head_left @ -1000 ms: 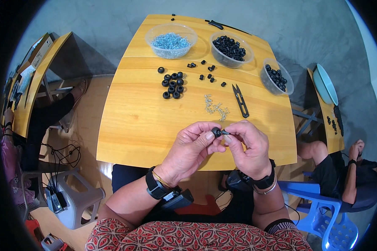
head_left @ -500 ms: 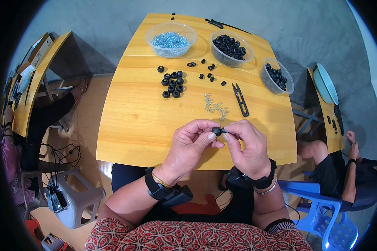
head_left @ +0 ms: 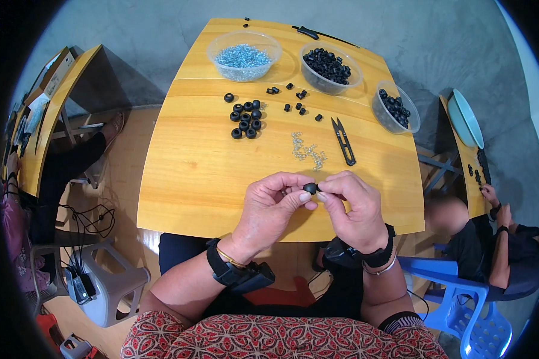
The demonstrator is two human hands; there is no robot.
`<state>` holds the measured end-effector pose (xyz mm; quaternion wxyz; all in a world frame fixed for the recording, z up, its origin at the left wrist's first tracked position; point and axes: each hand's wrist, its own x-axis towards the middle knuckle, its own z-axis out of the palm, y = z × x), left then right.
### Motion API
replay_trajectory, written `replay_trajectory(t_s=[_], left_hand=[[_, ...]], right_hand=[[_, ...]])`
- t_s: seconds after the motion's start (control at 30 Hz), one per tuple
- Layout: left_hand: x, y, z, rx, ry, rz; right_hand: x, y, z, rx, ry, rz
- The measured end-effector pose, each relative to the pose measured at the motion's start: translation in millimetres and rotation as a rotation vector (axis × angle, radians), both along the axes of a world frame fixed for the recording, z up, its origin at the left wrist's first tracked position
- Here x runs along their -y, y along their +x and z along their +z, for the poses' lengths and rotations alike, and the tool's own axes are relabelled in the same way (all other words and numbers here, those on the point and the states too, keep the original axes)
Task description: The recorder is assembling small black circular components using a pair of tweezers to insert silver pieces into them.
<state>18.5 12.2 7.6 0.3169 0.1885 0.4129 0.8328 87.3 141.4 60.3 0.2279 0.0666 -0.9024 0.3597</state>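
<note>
Close to the table's near edge, my left hand point(head_left: 272, 200) pinches a round black bead point(head_left: 310, 188) between thumb and fingers. My right hand point(head_left: 354, 209) is closed against the bead's right side, its thumb and forefinger pressed on a small dark piece mostly hidden by the fingertips. Beyond my hands lie a scatter of tiny clear beads point(head_left: 307, 151) and black thread snips point(head_left: 343, 142). Farther off is a cluster of large black beads point(head_left: 245, 121), with several small black beads point(head_left: 302, 111) to its right.
Along the far side of the table point(head_left: 185, 173) stand a clear bowl of blue beads point(head_left: 244, 57), a bowl of black beads point(head_left: 327, 67) and a smaller tub of black beads point(head_left: 395, 112). A black-handled tool point(head_left: 308, 33) lies behind. People sit at side tables; a blue chair point(head_left: 455, 293) is at right.
My right fingertips have moved slightly left against the bead, and the dark piece between them shows less. At the right-hand table, another person's hand has moved toward the small beads there.
</note>
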Motion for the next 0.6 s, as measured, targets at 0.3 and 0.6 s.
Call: replay_trajectory(t_s=[0.3, 0.6], left_hand=[[-2.0, 1.2, -0.8, -0.014, 0.018, 0.001], [-1.2, -2.5, -1.4, 0.064, -0.018, -0.067]], right_hand=[[0.9, 2.7, 5.2, 0.031, 0.0, 0.002], [-1.9, 3.3, 1.6, 0.034, -0.041, 0.017]])
